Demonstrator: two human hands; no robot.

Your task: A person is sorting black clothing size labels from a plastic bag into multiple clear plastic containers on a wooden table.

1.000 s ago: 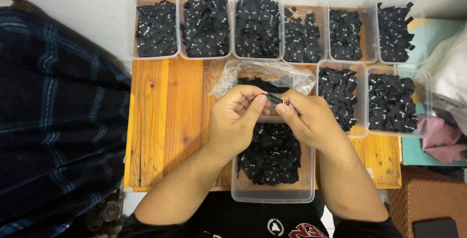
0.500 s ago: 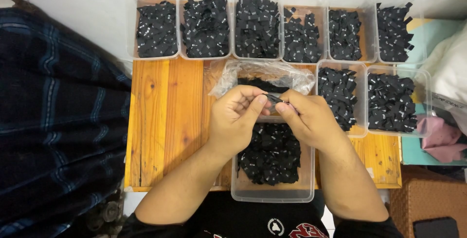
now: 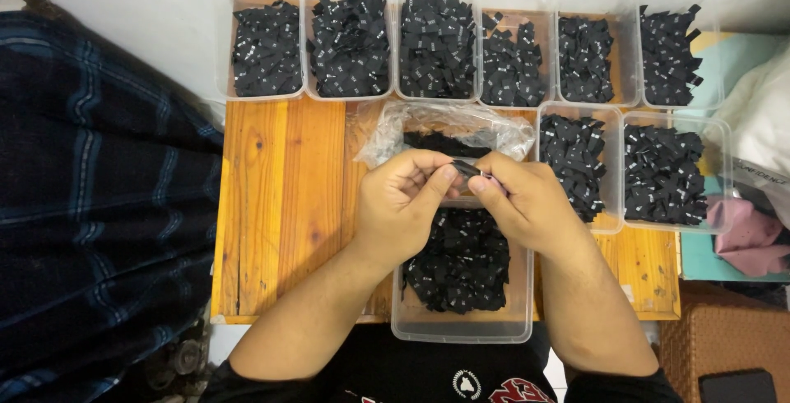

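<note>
My left hand [image 3: 403, 205] and my right hand [image 3: 531, 201] meet over a clear plastic box [image 3: 461, 329] full of small black fabric labels [image 3: 461, 263]. Both pinch the same small black label [image 3: 467, 169] between thumb and fingertips, just above the box's far end. Behind the hands lies a crumpled clear plastic bag [image 3: 444, 127] with more black labels inside. The hands hide the far part of the box.
A wooden table [image 3: 280, 205] carries a back row of several clear boxes of black labels [image 3: 436, 37] and two more at the right [image 3: 666, 172]. A dark plaid cloth [image 3: 90, 205] lies at left, pink cloth [image 3: 745, 234] and a brown wicker piece [image 3: 724, 345] at right.
</note>
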